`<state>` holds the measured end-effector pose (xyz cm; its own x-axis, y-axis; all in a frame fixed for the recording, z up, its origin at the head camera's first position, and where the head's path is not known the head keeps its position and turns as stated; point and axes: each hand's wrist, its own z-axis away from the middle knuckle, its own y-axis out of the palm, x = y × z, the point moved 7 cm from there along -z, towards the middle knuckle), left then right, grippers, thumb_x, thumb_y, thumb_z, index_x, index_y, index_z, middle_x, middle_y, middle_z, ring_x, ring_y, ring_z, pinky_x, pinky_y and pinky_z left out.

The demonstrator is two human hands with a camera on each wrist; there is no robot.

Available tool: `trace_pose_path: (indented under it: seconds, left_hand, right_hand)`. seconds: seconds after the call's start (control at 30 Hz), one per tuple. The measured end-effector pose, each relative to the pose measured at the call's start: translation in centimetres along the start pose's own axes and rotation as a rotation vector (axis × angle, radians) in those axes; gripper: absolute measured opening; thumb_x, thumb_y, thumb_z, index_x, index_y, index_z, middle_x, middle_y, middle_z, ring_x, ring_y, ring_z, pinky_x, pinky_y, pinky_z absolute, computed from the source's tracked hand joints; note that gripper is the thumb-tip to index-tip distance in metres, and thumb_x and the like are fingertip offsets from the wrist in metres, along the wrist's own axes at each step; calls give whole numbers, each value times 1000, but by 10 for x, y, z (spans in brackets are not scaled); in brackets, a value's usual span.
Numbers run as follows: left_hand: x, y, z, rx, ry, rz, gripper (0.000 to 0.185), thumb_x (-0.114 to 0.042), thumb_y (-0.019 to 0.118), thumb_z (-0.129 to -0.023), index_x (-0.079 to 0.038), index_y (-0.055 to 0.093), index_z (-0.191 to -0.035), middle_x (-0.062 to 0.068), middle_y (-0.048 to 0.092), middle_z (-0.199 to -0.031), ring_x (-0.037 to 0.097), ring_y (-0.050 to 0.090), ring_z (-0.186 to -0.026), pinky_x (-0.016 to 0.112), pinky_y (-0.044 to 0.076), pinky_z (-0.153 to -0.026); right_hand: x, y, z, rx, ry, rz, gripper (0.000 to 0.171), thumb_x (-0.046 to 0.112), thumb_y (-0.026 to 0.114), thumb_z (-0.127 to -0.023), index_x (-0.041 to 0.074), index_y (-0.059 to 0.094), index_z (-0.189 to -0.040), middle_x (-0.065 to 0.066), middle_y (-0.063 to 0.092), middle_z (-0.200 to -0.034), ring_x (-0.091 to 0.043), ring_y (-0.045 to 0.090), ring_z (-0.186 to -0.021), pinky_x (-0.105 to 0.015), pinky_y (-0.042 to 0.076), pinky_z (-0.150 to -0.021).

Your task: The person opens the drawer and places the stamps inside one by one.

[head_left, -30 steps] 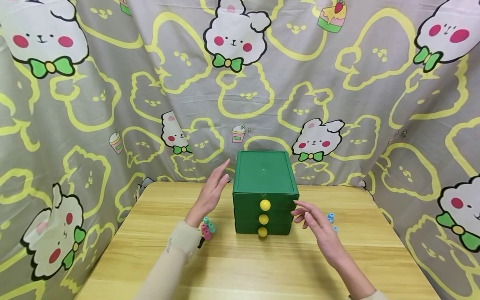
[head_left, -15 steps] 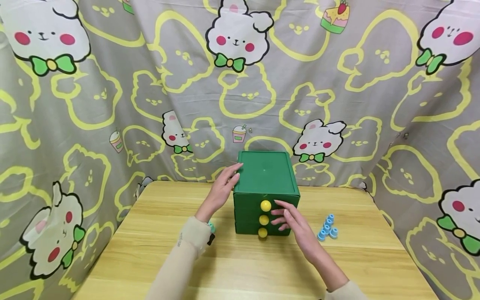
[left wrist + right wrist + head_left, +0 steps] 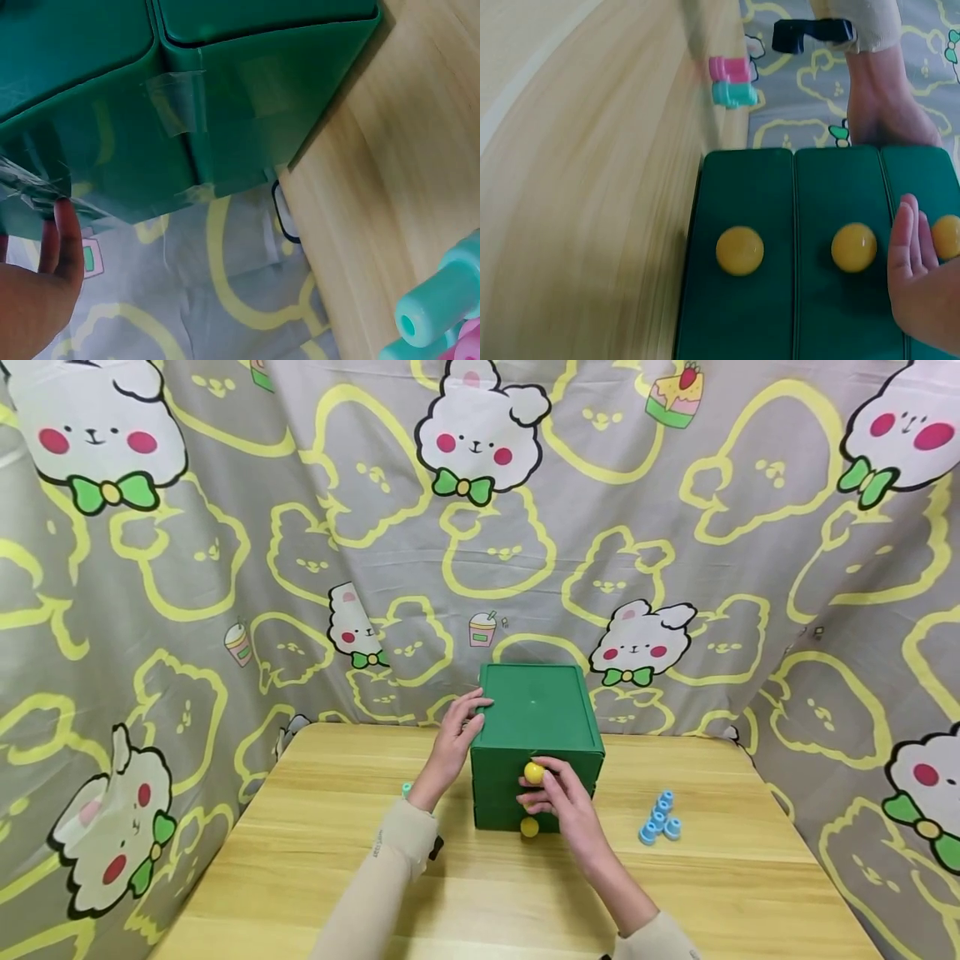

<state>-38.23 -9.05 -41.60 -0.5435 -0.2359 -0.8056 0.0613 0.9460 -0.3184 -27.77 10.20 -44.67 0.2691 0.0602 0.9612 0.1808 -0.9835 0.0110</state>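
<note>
A green box of three stacked drawers (image 3: pixel 540 706) stands on the table, each drawer with a round yellow knob on its front. My left hand (image 3: pixel 453 743) rests against the box's left side, its fingertips at the top edge. In the left wrist view, the fingers (image 3: pixel 70 240) lie along the taped side wall. My right hand (image 3: pixel 570 806) pinches the top yellow knob (image 3: pixel 534 773) between thumb and index finger, and the other fingers spread in front of the middle knob (image 3: pixel 853 247). The bottom knob (image 3: pixel 739 250) shows uncovered. All the drawers are closed.
Several light blue peg-like pieces (image 3: pixel 660 818) sit on the wooden table (image 3: pixel 720 885) right of the box. Teal pieces (image 3: pixel 439 296) and pink pieces (image 3: pixel 729 69) are to its left, mostly hidden by my left arm in the head view. A patterned curtain (image 3: pixel 420 552) hangs behind.
My left hand has come rightward onto the box's side. My right hand has moved left from the box's right edge to the top knob and now pinches it.
</note>
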Motion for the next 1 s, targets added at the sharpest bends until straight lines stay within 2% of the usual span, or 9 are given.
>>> trace_pose_path:
  seconds: [0.13, 0.27, 0.53, 0.83, 1.0]
  left_hand:
    - [1, 2, 2, -19, 11, 17, 33, -18, 46, -110, -8, 61, -138, 11, 40, -162, 32, 50, -118, 49, 39, -100]
    - [3, 2, 3, -28, 25, 9, 33, -19, 45, -110, -9, 61, -137, 10, 41, -161, 32, 50, -123, 49, 39, -103]
    - [2, 2, 3, -35, 49, -3, 33, -21, 43, -110, -11, 62, -136, 8, 42, -161, 31, 49, -125, 49, 38, -105]
    - [2, 2, 3, -56, 64, 33, 33, -18, 45, -110, -10, 63, -136, 10, 43, -160, 34, 49, -127, 55, 35, -108]
    - [4, 3, 3, -47, 66, 10, 33, -18, 43, -110, -11, 62, -136, 10, 42, -161, 33, 49, -127, 56, 32, -110]
  right_hand:
    - [-2, 2, -2, -91, -19, -17, 33, 20, 47, -111, 0, 54, -137, -34, 68, -116, -19, 75, -89, -30, 61, -78]
    - [-4, 4, -2, -139, -28, -39, 30, 16, 54, -109, 0, 57, -133, -32, 70, -110, -18, 74, -85, -31, 61, -75]
    - [-2, 3, -3, -156, -38, -55, 29, 14, 56, -107, -2, 58, -131, -30, 72, -106, -20, 75, -84, -33, 62, -74]
    - [-3, 3, -3, -153, -33, -43, 29, 15, 57, -107, -1, 59, -131, -31, 72, -106, -18, 75, -84, -33, 62, -74]
    - [-3, 2, -3, -156, -24, -44, 29, 15, 57, -107, 0, 59, -131, -32, 71, -107, -19, 75, -84, -33, 62, -75]
